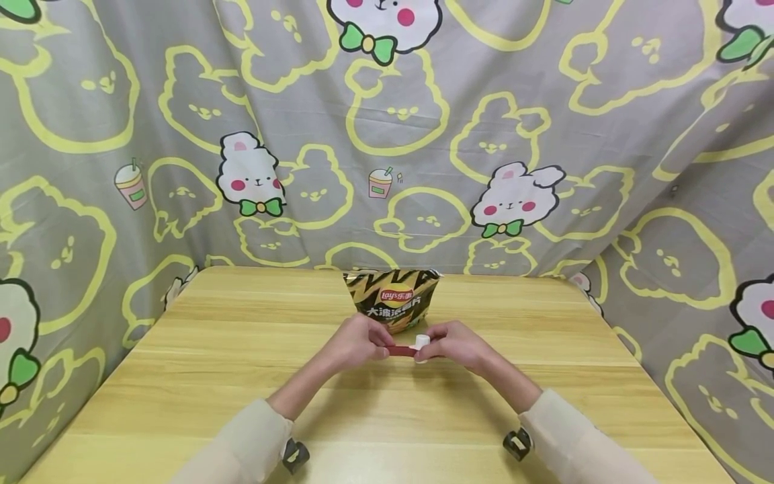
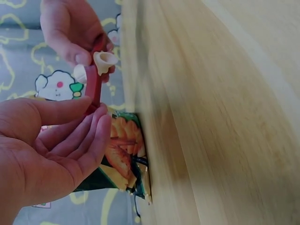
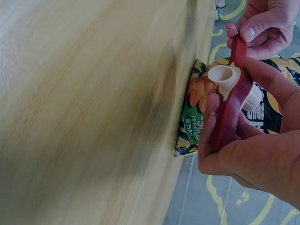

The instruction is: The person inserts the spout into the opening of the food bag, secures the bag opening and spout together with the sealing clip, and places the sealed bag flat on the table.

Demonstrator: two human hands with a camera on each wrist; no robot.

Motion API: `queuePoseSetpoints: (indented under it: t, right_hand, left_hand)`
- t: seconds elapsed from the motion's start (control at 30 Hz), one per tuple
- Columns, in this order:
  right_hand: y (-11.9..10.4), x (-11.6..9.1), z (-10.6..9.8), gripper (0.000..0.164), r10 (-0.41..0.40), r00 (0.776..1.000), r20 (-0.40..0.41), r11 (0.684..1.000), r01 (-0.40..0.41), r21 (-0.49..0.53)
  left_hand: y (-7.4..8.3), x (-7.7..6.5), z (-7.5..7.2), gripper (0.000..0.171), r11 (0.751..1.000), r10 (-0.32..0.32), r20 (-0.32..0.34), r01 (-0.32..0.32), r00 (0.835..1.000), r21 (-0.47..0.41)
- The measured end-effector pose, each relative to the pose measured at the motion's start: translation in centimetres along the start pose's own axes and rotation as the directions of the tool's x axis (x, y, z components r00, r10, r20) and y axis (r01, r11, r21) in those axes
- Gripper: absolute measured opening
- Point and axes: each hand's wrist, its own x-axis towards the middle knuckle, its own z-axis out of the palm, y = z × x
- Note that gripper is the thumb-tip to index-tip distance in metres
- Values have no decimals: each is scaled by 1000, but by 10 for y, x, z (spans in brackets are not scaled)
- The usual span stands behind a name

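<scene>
Both hands hold a red bag-sealing clip (image 1: 400,351) with a cream pour spout (image 3: 221,76) on one face and a white cap (image 1: 422,341) on the other. My left hand (image 1: 358,344) pinches one end between thumb and fingertips. Around the other end, near the spout, curl the thumb and fingers of my right hand (image 1: 457,345). In the right wrist view the spout's open mouth faces down toward the table. Just behind the hands stands a black and gold bag of potato chips (image 1: 396,296), its lower part overlapped by the left hand.
A light wood-grain table (image 1: 242,396) lies under the hands. Patterned grey curtain (image 1: 314,121) hangs at the back and along both sides. Black straps with wrist cameras (image 1: 295,456) sit at both cuffs.
</scene>
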Motion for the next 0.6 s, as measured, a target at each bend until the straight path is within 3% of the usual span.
queuePoseSetpoints:
  t: [0.6]
  right_hand:
    - [0, 2, 0, 25, 4, 1000, -14, 1000, -4, -15]
  left_hand:
    - [7, -2, 0, 22, 999, -14, -11, 14, 1000, -29]
